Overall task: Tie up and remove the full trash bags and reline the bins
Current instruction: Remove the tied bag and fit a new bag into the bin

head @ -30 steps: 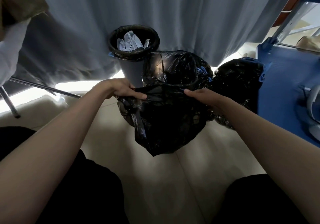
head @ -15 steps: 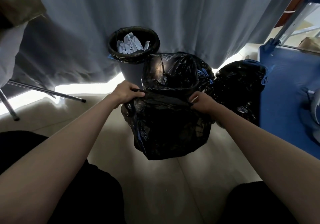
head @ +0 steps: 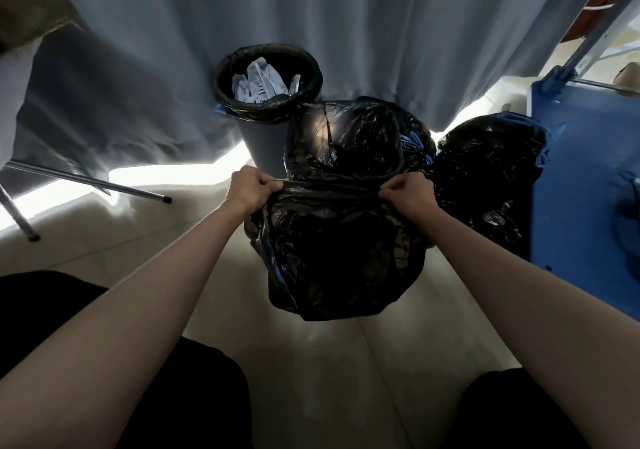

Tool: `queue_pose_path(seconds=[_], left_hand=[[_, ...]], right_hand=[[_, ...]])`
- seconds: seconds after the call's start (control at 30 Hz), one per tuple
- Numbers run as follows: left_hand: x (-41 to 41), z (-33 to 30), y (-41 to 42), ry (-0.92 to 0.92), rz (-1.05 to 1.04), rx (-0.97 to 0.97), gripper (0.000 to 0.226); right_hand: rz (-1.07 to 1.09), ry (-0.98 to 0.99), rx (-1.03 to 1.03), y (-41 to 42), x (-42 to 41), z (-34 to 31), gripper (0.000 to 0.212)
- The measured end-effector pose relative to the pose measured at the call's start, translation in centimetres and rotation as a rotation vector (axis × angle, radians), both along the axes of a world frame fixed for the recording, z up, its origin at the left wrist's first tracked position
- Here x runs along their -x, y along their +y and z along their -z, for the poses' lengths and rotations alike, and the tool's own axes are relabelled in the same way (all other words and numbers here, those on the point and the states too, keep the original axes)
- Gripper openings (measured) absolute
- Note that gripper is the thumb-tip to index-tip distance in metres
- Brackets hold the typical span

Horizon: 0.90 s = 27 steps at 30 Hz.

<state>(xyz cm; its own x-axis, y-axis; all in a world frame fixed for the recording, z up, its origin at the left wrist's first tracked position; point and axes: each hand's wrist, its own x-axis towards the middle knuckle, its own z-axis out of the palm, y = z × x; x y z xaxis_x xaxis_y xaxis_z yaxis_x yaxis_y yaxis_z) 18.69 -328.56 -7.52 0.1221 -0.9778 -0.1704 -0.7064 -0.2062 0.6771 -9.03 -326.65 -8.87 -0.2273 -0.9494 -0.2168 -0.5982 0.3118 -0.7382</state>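
Observation:
A black trash bag (head: 343, 258) hangs in front of me, its top edge stretched flat between my hands. My left hand (head: 251, 188) grips the left end of that edge. My right hand (head: 407, 194) pinches the right end. Just behind the bag is a second black bag (head: 346, 136) with its mouth open towards me; what it sits in is hidden. A grey bin (head: 266, 136) further back has a black liner over its rim and crumpled white paper (head: 263, 81) inside. A bulging black bag (head: 485, 171) lies to the right.
A grey curtain (head: 346, 15) hangs behind the bins. A blue platform (head: 581, 178) with a metal frame is on the right. Metal chair legs (head: 86, 178) stand at the left. My dark-clothed knees are at the bottom corners, with pale tiled floor (head: 329, 362) between.
Both hands moved forward and slightly apart with the bag, and their fingers closed from flat to curled on its top edge. The bag now hangs closer to the open bag behind.

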Motion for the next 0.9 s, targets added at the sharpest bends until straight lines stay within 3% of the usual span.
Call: queue_pose_path(seconds=[0.13,0.23,0.37,0.5,0.6,0.7,0.8,0.9], left_hand=[[0.3,0.6,-0.2,0.026,-0.059,-0.093,0.018],[0.0,1.0,-0.2,0.034,-0.107,-0.136,0.004],[-1.0,1.1,-0.3,0.039,-0.100,-0.213,0.017],[-1.9,-0.1,0.4,-0.024,-0.062,-0.302,0.010],[-2.2,-1.3,1.1,-0.155,-0.012,-0.281,0.010],[-2.2,-2.3,2.1,-0.365,0.044,-0.175,0.027],[-2.0,-2.7,3.8,-0.446,0.109,-0.147,0.038],[-1.6,-2.5,6.0,-0.496,0.144,-0.194,0.043]], right_hand=[[0.074,-0.030,0.014,-0.4,-0.5,0.2,0.007],[0.120,-0.044,-0.038,-1.0,-0.5,0.5,0.014],[0.139,-0.030,-0.179,-0.7,-0.3,0.9,0.027],[0.132,-0.006,-0.200,-0.1,-0.2,0.2,0.029],[0.146,-0.047,-0.112,0.7,-0.1,-0.8,0.020],[0.090,0.015,-0.054,1.7,0.0,-1.8,0.027],[-0.054,0.073,-0.140,2.7,0.0,-2.2,0.035],[-0.114,0.151,-0.230,4.2,0.1,-2.5,0.028]])
